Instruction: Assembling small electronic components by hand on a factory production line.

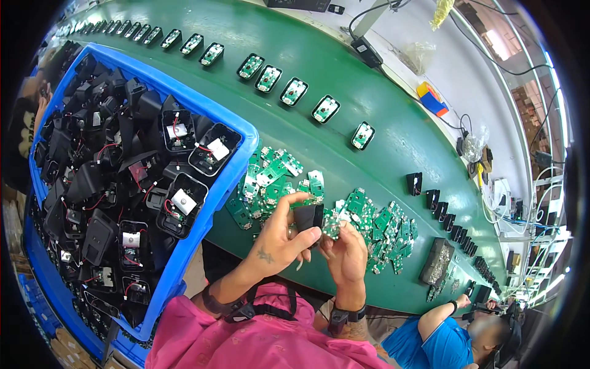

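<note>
A long green conveyor-style tabletop (pixel 369 132) curves across the view from upper left to lower right. At its near left edge sits a big blue plastic crate (pixel 230 178), piled with black plastic housings (pixel 104 184) that show red wires and small white parts inside. A row of black housings fitted with green boards (pixel 294 91) runs in single file along the far side of the tabletop, each lying apart from the next. To the right, a second row of small upright black plastic shells (pixel 444 212) leads toward a co-worker in a blue shirt (pixel 445 347) at the lower right. A loose heap of small green circuit boards (pixel 270 178) lies on the tabletop just beside the crate, and a second heap (pixel 384 227) lies right of the hands.

The left hand (pixel 279 237) has its grip closed on a small black plastic shell (pixel 309 216), thumb below and fingers curled over its top, holding it above the near edge of the tabletop between the two heaps. The right hand (pixel 347 249) pinches a single small green circuit board (pixel 332 226) between thumb and fingertips, its grip closed on it, the board touching the open side of the shell.
</note>
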Available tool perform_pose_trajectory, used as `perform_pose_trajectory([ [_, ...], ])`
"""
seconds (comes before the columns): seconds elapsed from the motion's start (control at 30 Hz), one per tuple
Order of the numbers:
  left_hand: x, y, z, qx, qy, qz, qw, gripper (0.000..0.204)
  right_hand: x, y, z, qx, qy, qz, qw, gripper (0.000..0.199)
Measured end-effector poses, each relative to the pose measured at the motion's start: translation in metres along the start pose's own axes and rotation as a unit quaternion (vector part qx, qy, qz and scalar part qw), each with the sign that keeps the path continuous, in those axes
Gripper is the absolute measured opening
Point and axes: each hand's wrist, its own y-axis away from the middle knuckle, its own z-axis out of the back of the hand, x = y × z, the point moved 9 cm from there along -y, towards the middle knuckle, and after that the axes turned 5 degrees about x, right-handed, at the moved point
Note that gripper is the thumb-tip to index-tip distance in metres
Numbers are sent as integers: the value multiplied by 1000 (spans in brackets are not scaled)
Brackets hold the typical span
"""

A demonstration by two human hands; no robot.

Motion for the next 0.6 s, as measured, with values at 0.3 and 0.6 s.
perform_pose_trajectory([
  [0.3,13,-5,-8,81,27,28,996,61,23,5,-1,-3,260,68,963,21],
  [0.6,8,1,-14,87,-53,48,994,66,35,9,-19,-34,481,128,867,21],
])
